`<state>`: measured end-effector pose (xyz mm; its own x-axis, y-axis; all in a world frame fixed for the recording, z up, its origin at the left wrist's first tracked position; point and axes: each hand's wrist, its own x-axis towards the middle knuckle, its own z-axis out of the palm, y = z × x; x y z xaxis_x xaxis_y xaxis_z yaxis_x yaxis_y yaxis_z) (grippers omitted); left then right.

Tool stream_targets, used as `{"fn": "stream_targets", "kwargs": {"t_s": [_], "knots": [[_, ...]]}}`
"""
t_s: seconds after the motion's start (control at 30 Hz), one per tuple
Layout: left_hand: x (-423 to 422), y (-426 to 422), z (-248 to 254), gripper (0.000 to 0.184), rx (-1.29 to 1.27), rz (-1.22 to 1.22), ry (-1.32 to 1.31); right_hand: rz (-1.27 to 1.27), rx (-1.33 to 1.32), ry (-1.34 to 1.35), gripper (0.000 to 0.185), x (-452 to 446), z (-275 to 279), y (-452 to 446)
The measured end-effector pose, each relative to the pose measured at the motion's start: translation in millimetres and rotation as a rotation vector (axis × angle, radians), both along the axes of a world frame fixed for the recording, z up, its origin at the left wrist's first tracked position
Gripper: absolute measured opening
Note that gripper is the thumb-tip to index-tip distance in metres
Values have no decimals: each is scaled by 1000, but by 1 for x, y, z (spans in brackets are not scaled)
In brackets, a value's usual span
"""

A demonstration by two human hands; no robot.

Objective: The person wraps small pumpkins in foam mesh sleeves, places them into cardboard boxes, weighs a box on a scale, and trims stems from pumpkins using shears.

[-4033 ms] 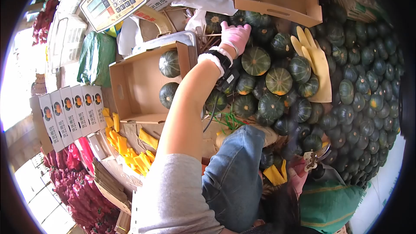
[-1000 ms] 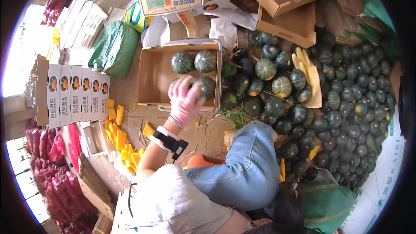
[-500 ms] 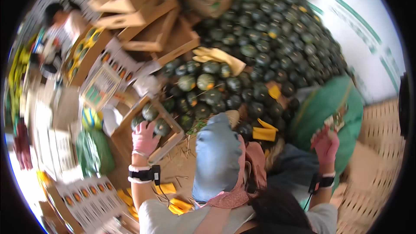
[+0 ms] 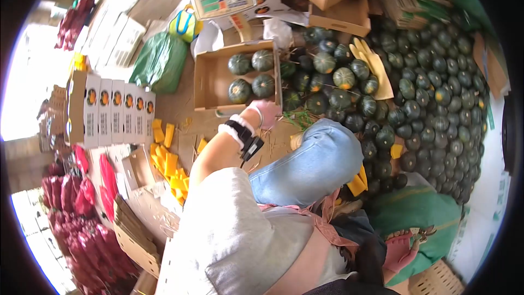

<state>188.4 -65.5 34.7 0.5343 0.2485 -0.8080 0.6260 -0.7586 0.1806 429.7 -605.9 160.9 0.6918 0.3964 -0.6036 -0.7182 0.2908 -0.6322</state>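
Observation:
My left hand [image 4: 265, 113], in a pink glove, is closed at the near right corner of an open cardboard box [image 4: 210, 84]. Several dark green, striped kabocha squashes [image 4: 239, 64] sit in the right part of this box. At the lower right, my right hand [image 4: 399, 250], also gloved in pink, is wrapped around what look like small pruning shears [image 4: 424, 233], blades pointing away. That hand is over a green sack [image 4: 431, 207]. Part of its wrist is hidden by dark hair.
A large heap of squashes [image 4: 426, 93] lies to the right, with yellow gloves [image 4: 374, 65] on it. Empty cartons [image 4: 338, 16] are stacked behind. A green bag [image 4: 161, 63], printed cartons [image 4: 117, 109] and yellow pieces [image 4: 169, 166] lie left.
The view has swung left, so the box appears squarer. My left hand has gone from a squash inside the box to its near right corner. My right hand keeps its hold.

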Motion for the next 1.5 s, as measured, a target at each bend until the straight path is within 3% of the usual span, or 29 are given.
{"fn": "stream_targets", "kwargs": {"t_s": [0.07, 0.17, 0.27, 0.37, 0.47, 0.57, 0.67, 0.83, 0.87, 0.97, 1.0, 1.03, 1.13, 1.2, 1.27, 1.3, 1.33, 1.47, 1.5], "knots": [[-55, -19, -39, 51, -102, 68, 4, 59, 18, -12, 54, 5, -3, -8], [-117, -34, -45, 54, -196, 328, -107, 114, 36, 0, 53, 9, -8, -13], [-140, -21, -32, 51, -113, 359, -91, 210, 48, 19, 54, 7, -6, -17], [-144, 30, -45, 46, 47, 407, -252, 253, -5, -17, 56, -5, 1, -26], [-142, 75, -63, 47, 156, 408, -422, 118, -88, -98, 59, -25, 7, -40], [-116, 111, -54, 52, 292, 516, -355, 148, -24, -207, 62, -44, 13, -58], [-86, 145, -60, 81, 407, 678, -320, -16, -68, -168, 64, -62, 15, -80], [-66, 175, -114, 103, 334, 1092, -363, -172, -157, -200, 63, -92, 21, -94], [-59, 172, -117, 103, 377, 1028, -330, -241, -192, -203, 63, -102, 23, -95], [-29, 147, -76, 100, 466, 879, -272, -96, -127, -312, 63, -112, 22, -85], [-32, 149, -87, 100, 467, 848, -341, -76, -123, -334, 63, -115, 22, -80], [-33, 149, -94, 100, 461, 851, -398, -61, -211, -363, 61, -117, 24, -76], [-28, 157, -88, 109, 442, 905, -197, -145, -367, -392, 53, -123, 34, -28], [-38, 173, -95, 111, 348, 943, -225, -257, -332, -286, 46, -115, 29, -15], [-66, 211, -156, 110, 444, 838, -277, -266, -303, -172, 42, -109, 28, -11], [-53, 192, -113, 106, 383, 892, -233, -276, -344, -149, 40, -110, 37, 1], [-52, 184, -104, 102, 442, 897, -284, -285, -314, -157, 40, -110, 32, 1], [-54, 166, -81, 106, 273, 962, -445, -248, -291, -148, 40, -97, 20, -18], [-58, 167, -92, 103, 411, 839, -435, -237, -301, -139, 41, -95, 15, -23]]}}
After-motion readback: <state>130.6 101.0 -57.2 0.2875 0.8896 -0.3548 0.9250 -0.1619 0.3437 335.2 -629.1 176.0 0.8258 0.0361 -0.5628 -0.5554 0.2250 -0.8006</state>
